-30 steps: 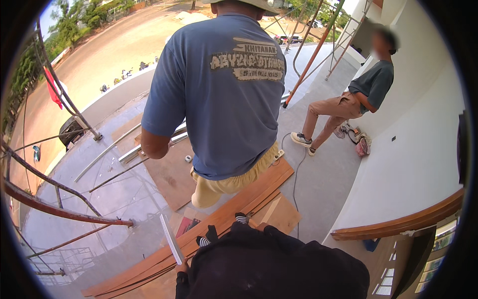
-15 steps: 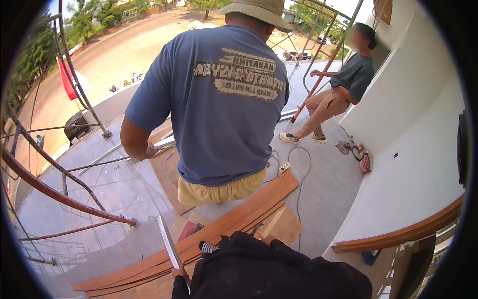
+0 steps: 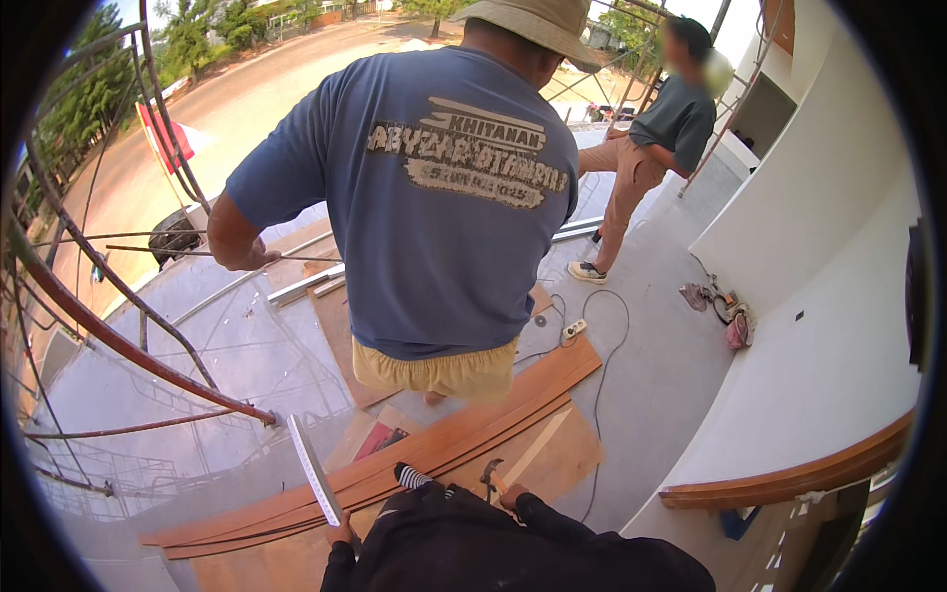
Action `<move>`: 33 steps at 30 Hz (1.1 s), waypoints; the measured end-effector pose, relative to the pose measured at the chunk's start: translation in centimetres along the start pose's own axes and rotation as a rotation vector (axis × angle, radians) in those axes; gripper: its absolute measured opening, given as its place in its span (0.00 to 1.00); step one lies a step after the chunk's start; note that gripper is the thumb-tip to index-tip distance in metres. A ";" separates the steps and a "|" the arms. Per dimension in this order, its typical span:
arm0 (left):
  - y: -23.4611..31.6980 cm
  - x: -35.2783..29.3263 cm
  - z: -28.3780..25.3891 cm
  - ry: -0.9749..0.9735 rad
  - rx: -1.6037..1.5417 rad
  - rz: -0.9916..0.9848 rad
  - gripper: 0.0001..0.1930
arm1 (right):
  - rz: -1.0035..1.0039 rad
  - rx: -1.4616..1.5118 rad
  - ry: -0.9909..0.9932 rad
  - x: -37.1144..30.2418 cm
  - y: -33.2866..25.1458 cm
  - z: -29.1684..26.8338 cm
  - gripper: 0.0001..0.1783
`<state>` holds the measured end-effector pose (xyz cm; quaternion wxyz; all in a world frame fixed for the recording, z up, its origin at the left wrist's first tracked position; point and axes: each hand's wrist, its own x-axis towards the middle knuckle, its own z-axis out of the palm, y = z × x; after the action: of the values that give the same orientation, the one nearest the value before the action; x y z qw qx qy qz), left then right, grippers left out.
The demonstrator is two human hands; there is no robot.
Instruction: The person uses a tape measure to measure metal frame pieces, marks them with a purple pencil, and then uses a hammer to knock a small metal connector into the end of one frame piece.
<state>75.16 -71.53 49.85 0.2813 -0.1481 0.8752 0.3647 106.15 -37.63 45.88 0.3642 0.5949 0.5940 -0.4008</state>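
Left hand (image 3: 342, 534) grips a metal ruler (image 3: 314, 470); right hand (image 3: 510, 496), seemingly, a hammer (image 3: 490, 475).

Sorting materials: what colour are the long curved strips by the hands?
Reddish-brown wood, the curved strips, seen in the head view.

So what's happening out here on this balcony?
The person wearing the camera crouches over long curved wooden strips on the floor. Their left hand holds a metal ruler upright, and their right hand grips a hammer. Right ahead, a co-worker in a blue shirt stands with their back turned, one hand on a thin rod by the railing. Another person stands farther off.
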 end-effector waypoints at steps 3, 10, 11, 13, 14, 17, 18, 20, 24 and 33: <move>-1.3 0.3 -3.0 0.089 -0.043 0.170 0.26 | -0.044 0.026 0.058 -0.7 0.0 1.6 0.17; -0.5 -1.2 -7.1 0.122 0.207 0.061 0.35 | 0.082 0.227 -0.176 -4.5 2.8 3.2 0.10; -0.8 -1.2 -7.4 0.116 0.193 0.057 0.36 | 0.095 0.254 -0.173 -5.0 3.4 3.7 0.10; -0.3 -1.6 -6.6 0.067 0.211 0.027 0.35 | 0.136 0.348 -0.125 -4.9 5.5 4.4 0.10; -1.1 -0.9 -7.2 0.059 0.219 0.022 0.36 | 0.135 0.405 -0.106 -4.4 6.2 5.7 0.10; -2.4 0.0 -7.5 0.050 0.200 -0.006 0.37 | 0.182 0.420 -0.055 -2.5 8.9 8.3 0.11; -3.6 0.0 -8.4 0.069 0.208 -0.011 0.38 | 0.195 0.392 -0.054 -2.1 9.3 9.2 0.11; -3.4 1.5 -8.9 0.094 0.196 0.039 0.38 | 0.190 0.380 -0.004 0.3 9.3 9.0 0.12; -4.4 3.6 -10.9 0.062 0.070 0.027 0.37 | 0.007 0.144 0.006 5.1 6.9 9.5 0.19; -6.0 3.3 -15.6 0.016 0.003 0.043 0.37 | -0.444 -0.084 0.071 0.4 -7.5 11.0 0.24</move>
<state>69.28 -87.10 53.57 0.2668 -0.1316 0.8809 0.3681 98.20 -47.27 41.30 0.2703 0.4476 0.7389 -0.4249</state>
